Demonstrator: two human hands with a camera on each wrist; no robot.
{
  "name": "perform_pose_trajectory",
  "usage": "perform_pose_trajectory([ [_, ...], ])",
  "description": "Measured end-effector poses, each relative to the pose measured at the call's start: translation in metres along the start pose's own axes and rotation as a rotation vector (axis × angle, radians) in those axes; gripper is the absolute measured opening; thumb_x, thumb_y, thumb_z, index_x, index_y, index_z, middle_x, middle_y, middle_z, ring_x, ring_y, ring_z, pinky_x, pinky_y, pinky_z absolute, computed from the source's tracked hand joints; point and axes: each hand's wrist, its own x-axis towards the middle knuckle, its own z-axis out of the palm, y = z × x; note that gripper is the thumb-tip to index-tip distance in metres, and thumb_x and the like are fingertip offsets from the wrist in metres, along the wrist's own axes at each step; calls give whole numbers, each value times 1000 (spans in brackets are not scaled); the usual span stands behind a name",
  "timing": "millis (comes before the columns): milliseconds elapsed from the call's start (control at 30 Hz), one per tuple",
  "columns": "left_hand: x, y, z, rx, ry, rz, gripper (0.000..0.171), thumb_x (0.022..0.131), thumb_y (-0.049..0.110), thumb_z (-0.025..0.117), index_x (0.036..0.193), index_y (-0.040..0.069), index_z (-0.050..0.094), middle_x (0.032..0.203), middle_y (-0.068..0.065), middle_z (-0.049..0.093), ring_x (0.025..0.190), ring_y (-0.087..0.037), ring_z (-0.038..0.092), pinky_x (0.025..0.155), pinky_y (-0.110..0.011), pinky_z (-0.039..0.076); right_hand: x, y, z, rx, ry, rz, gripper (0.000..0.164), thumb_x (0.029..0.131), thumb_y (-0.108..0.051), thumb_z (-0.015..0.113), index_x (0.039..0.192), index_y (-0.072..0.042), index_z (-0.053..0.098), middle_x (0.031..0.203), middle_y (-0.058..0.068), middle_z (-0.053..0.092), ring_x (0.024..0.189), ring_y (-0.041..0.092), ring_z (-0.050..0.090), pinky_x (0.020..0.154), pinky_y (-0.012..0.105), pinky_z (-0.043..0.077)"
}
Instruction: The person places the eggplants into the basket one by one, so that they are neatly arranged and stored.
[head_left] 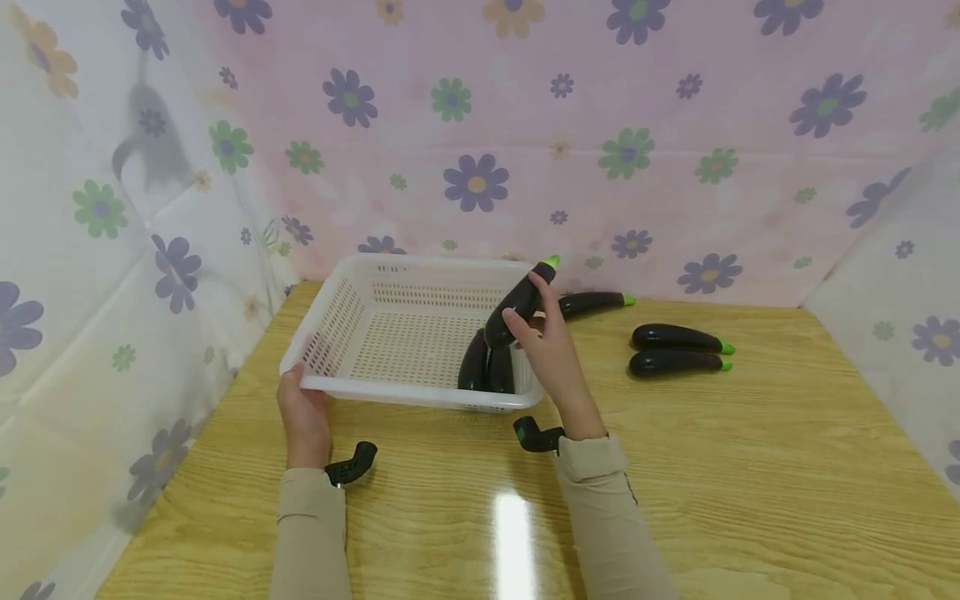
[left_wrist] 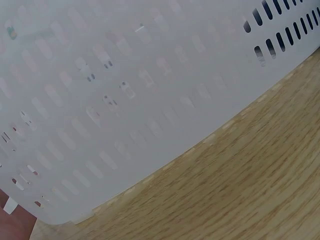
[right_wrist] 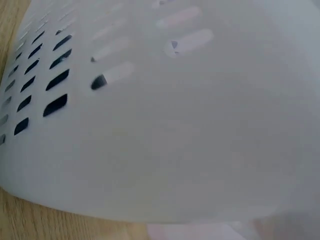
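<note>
My right hand [head_left: 551,354] holds an eggplant [head_left: 517,304] between thumb and fingers, tilted with its green stem end up, over the right end of the white plastic basket [head_left: 420,393]. Below it, two more dark eggplants [head_left: 472,367] lie side by side in the basket. At the basket's front left corner, my left hand [head_left: 303,421] grips the rim. Slotted basket wall [left_wrist: 125,125] fills most of the left wrist view, with a bit of the hand at the lower left edge. The right wrist view shows the basket's rounded corner [right_wrist: 150,140]; the held eggplant is out of that view.
Right of the basket, two eggplants [head_left: 678,350] lie together on the wooden table [head_left: 780,467], stems pointing right. Another eggplant [head_left: 596,303] lies near the back edge, partly hidden behind my right hand. Flowered cloth [head_left: 480,125] hangs behind and at both sides.
</note>
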Motion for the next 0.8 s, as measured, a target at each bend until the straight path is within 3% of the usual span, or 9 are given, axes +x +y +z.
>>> perform_pose_trajectory([
  [333,-4,8,4,-9,-24,4,42,93,22,30,131,11,43,135,-6,39,123,-19,35,101,-34,24,-3,-18,12,34,-35,-24,58,89,-32,53,138,-36,23,123,11,40,92,24,53,74,49,46],
  [467,-5,8,5,-12,-34,8,43,92,22,31,132,11,43,135,-6,39,124,-19,35,101,-33,24,-4,-30,19,26,-37,-43,61,89,-23,54,141,-26,22,123,15,40,95,26,53,72,42,49],
  [567,-5,8,6,-13,-32,-1,43,92,22,31,132,11,42,136,-6,38,124,-19,34,101,-33,23,-3,-32,24,25,-59,-30,62,89,-21,54,141,-27,21,121,16,41,96,26,52,72,41,49],
  [800,-4,9,6,1,-22,-4,43,92,23,30,132,12,42,136,-5,38,124,-18,34,102,-35,21,0,-31,30,17,-139,-14,62,90,-21,52,141,-28,19,129,13,35,97,26,50,76,49,46],
])
